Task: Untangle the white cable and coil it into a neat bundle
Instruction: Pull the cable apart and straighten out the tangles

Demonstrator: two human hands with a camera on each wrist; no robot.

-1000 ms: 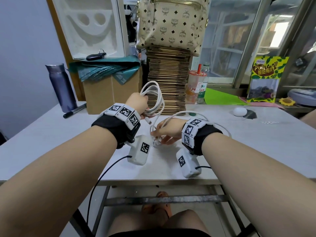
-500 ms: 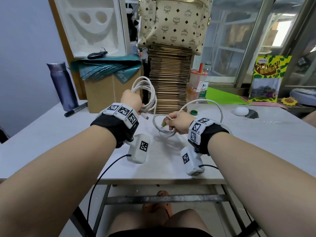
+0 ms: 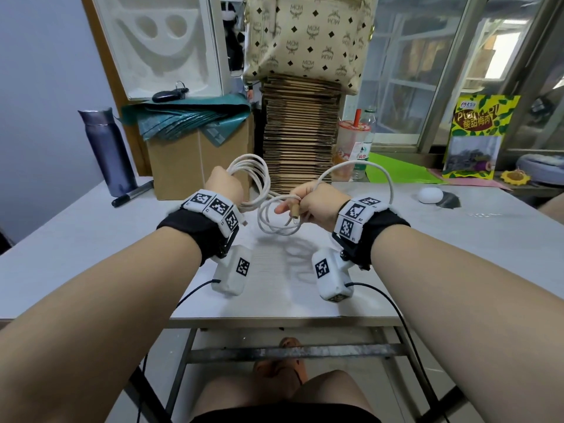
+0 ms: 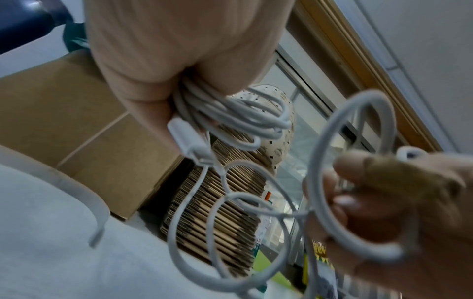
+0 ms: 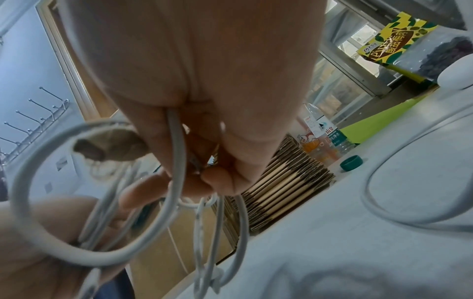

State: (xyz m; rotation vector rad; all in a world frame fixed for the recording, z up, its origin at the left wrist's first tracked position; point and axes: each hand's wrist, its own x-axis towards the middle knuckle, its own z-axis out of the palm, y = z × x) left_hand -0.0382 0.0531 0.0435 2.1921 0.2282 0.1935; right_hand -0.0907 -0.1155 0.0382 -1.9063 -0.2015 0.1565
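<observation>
Grey tabletop (image 3: 91,239) lay under both raised wrists. Above it, the left hand (image 3: 224,186) was fisted round several gathered turns of the white cable (image 3: 274,222), whose loops stood up past the knuckles; one plug (image 4: 188,139) hung just below that fist. Close to its right, the right hand (image 3: 317,203) had its fingers curled on a loose strand and pinched the other plug, with slack rings dangling beneath and one wide arc swinging over and behind that wrist. Beyond both hands stood a stack of cardboard (image 3: 300,135) with a patterned bag (image 3: 308,38) on top.
</observation>
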